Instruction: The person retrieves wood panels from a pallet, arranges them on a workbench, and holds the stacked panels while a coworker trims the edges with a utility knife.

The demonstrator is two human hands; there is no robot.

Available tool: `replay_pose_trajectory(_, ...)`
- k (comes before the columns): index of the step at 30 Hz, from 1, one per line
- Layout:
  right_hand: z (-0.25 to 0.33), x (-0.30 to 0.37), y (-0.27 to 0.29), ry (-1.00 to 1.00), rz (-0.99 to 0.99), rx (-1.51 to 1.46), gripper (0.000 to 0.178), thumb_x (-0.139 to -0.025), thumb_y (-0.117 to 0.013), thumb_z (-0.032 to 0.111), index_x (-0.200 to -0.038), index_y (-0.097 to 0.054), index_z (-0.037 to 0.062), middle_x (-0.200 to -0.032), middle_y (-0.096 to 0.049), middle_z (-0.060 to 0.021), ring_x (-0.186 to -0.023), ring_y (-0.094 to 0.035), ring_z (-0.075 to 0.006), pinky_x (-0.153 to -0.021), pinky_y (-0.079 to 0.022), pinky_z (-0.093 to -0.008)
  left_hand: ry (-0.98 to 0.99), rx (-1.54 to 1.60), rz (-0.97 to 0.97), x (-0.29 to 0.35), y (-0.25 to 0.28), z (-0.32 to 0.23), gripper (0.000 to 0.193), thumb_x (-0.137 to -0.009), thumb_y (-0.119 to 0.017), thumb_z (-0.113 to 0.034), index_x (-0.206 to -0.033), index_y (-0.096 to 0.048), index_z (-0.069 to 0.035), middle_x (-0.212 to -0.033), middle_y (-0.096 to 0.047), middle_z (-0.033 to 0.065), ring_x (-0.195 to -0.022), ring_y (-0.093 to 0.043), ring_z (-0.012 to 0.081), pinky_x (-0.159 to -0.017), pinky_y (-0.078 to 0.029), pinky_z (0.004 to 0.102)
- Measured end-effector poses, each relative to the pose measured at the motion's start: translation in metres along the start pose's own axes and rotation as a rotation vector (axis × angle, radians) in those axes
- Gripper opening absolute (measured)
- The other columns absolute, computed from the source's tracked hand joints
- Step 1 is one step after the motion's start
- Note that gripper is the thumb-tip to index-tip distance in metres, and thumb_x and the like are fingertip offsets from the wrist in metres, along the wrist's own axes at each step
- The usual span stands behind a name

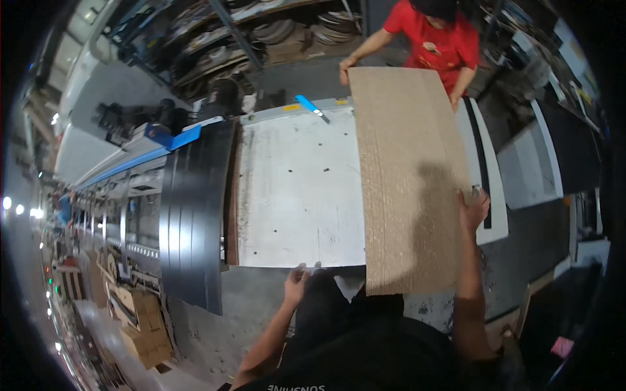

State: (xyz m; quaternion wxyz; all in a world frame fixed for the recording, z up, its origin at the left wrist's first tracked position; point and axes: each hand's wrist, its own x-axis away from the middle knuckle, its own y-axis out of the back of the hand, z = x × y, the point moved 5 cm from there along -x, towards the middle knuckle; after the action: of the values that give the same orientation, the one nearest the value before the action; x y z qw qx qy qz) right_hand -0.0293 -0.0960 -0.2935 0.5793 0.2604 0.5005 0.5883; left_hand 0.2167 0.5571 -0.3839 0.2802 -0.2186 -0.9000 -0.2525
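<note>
Cardboard sheet (411, 163) lies left of the right grip (475, 207) and ahead and to the right of the left grip (297, 283), over the right part of the white surface (297, 195), its near end jutting past that surface's near edge. Whether it rests flat or is held slightly above, I can't make out.

The right grip is partly curled at the sheet's right long edge, thumb against the brown face; whether its fingers clamp the edge or only steady it is hidden. The left grip is loosely bent, fingertips at the surface's near edge, apart from the cardboard; any hold it has doesn't show.

To handle this well, I'd keep the sheet level and match pace with the co-worker (433, 49), whose hands (345, 73) are at the far end, well ahead of the right grip. Even, light pressure should serve, as pushing one edge alone might bow or crease it. I'd also mind the blue-handled knife (310, 105), well ahead of the left grip.

The long axis runs from beside the right grip's own person away to the co-worker, the far end slightly left. Short ends face the two people; the right long edge faces the right grip.
</note>
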Motion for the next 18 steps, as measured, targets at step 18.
replay_pose_trajectory(18,0.103,0.341,0.106,0.094,0.251,-0.221,0.043,-0.104,-0.078,0.033,-0.131,-0.065,0.0019,-0.143,-0.060,-0.0228,-0.136,-0.057,-0.0430,-0.118,-0.042,-0.0592,-0.385,-0.789,-0.690,-0.160,0.167,-0.092,0.100,-0.095,-0.076,-0.055,-0.165,-0.039,0.006,-0.168,-0.041,0.0334,-0.155,-0.038,0.0535,-0.132,-0.022,0.0621)
